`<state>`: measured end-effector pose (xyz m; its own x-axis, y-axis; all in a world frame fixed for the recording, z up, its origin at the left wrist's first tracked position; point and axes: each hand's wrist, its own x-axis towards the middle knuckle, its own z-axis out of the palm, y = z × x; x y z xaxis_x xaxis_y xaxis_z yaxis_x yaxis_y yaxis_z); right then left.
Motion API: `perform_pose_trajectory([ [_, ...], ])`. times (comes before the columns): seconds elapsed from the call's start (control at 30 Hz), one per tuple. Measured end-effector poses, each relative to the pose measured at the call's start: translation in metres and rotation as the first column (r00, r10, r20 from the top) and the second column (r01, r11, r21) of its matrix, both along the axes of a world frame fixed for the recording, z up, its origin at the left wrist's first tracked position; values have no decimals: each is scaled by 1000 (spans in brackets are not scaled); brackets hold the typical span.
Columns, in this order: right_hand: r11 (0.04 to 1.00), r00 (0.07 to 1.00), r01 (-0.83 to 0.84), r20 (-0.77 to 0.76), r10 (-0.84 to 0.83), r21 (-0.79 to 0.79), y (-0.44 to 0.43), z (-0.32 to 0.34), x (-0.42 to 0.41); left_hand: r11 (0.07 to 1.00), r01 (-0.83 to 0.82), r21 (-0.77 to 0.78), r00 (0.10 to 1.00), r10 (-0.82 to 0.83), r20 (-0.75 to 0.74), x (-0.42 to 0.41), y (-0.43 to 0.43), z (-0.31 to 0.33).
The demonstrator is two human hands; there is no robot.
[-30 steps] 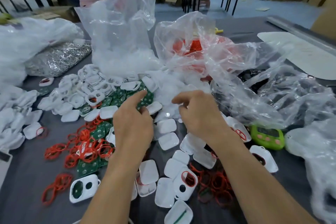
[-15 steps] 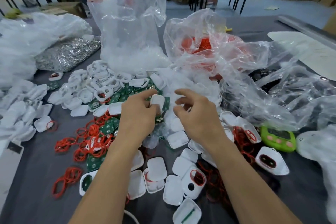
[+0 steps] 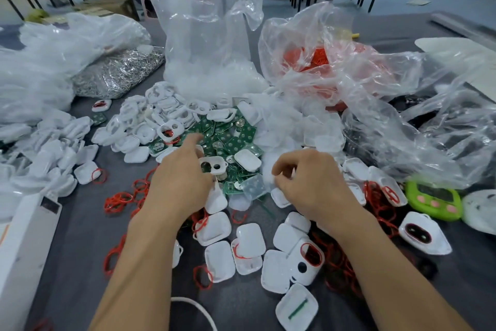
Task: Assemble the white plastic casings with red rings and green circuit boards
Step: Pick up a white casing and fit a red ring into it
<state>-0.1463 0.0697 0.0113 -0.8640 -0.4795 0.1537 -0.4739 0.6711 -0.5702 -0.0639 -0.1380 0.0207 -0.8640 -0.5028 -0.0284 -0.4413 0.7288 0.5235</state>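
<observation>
Casing (image 3: pixel 212 165) is being gripped by the left hand (image 3: pixel 182 183) above the boards (image 3: pixel 228 137) heaped mid-way across the table (image 3: pixel 80 244). The right hand (image 3: pixel 314 183) is curled, its hold unclear. Probably a board is being sought, to be seated squarely.

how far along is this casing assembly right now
Early. Done: a few ringed casings lie near the front. In hand: the left hand holds a two-hole casing; whether the right hand holds anything is unclear. Left: heaps of loose green boards, red rings and empty casings.
</observation>
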Motion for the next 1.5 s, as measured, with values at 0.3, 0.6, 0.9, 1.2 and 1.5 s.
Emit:
perform_pose_trajectory([
  [0.3,902,987,18,151,53,-431,-4,7,6,915,145,378,936,-3,-351,4,22,8],
  [0.6,470,563,511,693,450,-720,-9,21,9,586,424,690,813,90,-576,-3,67,2],
  [0.9,911,928,303,303,-216,-280,35,39,-7,538,229,811,836,319,-447,-8,78,-3],
  [1.2,869,979,153,48,-198,470,90,34,4,444,175,879,913,261,-314,-11,106,-14],
  [1.5,850,948,279,271,-169,-446,101,30,4,397,189,898,903,290,-318,-12,105,-18],
])
